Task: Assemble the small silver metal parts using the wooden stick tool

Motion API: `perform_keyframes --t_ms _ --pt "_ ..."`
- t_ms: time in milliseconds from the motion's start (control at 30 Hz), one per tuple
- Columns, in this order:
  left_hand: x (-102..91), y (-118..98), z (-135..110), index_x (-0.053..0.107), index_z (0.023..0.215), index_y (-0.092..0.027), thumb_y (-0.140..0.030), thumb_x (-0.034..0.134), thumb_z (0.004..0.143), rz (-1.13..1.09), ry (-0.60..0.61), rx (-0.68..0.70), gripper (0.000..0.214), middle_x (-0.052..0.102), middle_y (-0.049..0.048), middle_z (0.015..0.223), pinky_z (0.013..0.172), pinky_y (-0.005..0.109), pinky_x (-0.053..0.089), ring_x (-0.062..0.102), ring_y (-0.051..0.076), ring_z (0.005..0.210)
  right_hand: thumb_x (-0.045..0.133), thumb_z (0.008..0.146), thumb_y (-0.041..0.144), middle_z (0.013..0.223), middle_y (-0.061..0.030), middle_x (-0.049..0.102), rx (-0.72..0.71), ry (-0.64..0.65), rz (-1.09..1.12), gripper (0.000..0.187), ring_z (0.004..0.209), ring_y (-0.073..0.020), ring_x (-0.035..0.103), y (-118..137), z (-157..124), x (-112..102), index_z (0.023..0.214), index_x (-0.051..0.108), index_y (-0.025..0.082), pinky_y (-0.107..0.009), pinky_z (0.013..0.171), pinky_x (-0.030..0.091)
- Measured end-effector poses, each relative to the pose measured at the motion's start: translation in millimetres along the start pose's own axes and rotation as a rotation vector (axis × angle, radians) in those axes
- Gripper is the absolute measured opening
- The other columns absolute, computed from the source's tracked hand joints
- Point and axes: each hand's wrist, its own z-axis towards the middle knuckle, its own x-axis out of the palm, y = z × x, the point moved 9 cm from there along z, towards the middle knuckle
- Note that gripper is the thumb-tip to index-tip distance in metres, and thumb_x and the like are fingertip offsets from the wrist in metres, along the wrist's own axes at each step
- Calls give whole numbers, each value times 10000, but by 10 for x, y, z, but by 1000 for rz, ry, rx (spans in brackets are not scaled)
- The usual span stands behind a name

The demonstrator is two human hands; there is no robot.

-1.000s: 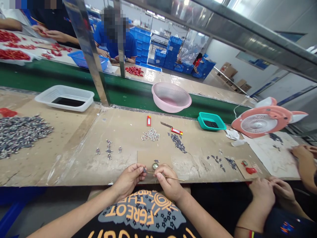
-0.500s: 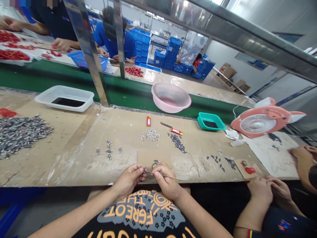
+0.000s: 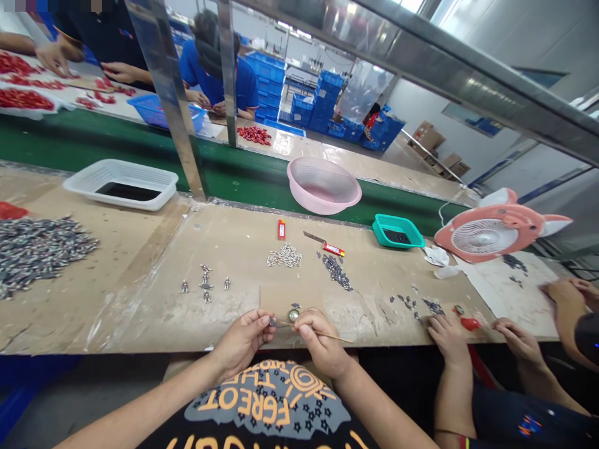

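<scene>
My left hand [image 3: 247,340] pinches a small dark grey piece [image 3: 272,321] between thumb and fingers. In my right hand [image 3: 321,342] is a thin wooden stick [image 3: 334,337], its tip pointing left toward that piece, a little apart from it. Just beyond my right fingers a small round metal cap [image 3: 293,315] sits on a cardboard square [image 3: 274,298], with another small grey piece [image 3: 295,305] behind it. Farther up the table lie a pile of whitish small parts [image 3: 284,255] and a pile of dark grey pieces [image 3: 337,272]. Several small assembled figures [image 3: 206,285] lie to the left.
A red-labelled box [image 3: 281,229] and a blade [image 3: 314,237] beside another red box [image 3: 334,249] lie beyond the piles. A pink basin [image 3: 322,187], white tray [image 3: 122,187], green tray [image 3: 397,232] and pig-shaped fan [image 3: 496,227] line the back. Co-workers' hands [image 3: 450,340] are at right.
My right hand has drawn slightly right with the stick, away from the grey piece, uncovering more of the metal cap. The co-worker at right has reached a hand to the grey pieces.
</scene>
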Motion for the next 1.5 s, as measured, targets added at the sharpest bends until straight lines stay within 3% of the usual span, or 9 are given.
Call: perform_keyframes --t_ms 133,233,467,733,933,1067,1200,1300,1500 --pt "-18 15 14 650 826 -139 -217 744 709 -22 21 -8 170 655 24 729 616 215 475 611 109 643 373 954 254 836 -45 656 -5 -58 -35 224 834 -172 607 -126 206 -155 1038 576 213 -340 804 475" --pt "-20 19 23 646 836 -138 -213 737 718 -49 59 -9 167 657 28 756 619 216 484 611 108 659 446 921 245 911 -59 646 -91 -42 -279 179 900 -199 577 -144 537 -177 1008 600 218 -368 842 446" --pt "-35 34 69 637 819 -134 -232 767 685 -85 112 -51 210 652 22 742 609 208 498 613 101 648 545 866 238 964 -66 593 -107 259 -946 138 993 -229 485 -399 1286 341 973 631 216 -361 895 376" --pt "-110 103 166 637 791 -122 -250 808 625 -93 125 -88 271 665 36 739 600 225 523 636 114 630 499 898 273 941 -82 587 -87 348 -1069 154 993 -245 464 -597 1557 617 917 635 202 -375 863 359" --pt "-88 25 111 642 787 -140 -271 823 603 -112 96 -31 290 668 16 705 601 211 520 627 102 618 456 904 223 930 -126 605 -86 312 -1036 194 998 -263 471 -617 1651 636 904 638 154 -408 886 342" --pt "-85 -116 33 644 799 -147 -266 808 627 -114 67 49 266 665 8 720 624 210 511 619 97 630 474 890 193 873 -103 633 -110 268 -921 165 934 -227 522 -435 1610 607 866 633 153 -371 883 368" --pt "-121 -309 -37 648 821 -151 -256 780 666 -101 17 168 229 662 7 733 662 219 500 618 106 668 514 860 165 816 -28 636 -157 234 -746 102 824 -146 563 -81 1280 592 879 612 183 -257 797 425" --pt "-159 -437 -71 646 845 -155 -236 753 699 -95 -34 275 198 658 5 742 660 215 484 606 105 678 549 801 136 733 4 605 -93 153 -420 72 718 -129 559 103 975 526 816 597 187 -228 676 441" --pt "-133 -464 -94 638 892 -167 -211 698 754 -81 -40 343 157 655 -9 718 683 205 471 592 95 673 558 732 122 675 28 543 81 108 -141 66 647 -114 510 67 681 532 738 534 183 -215 609 409"
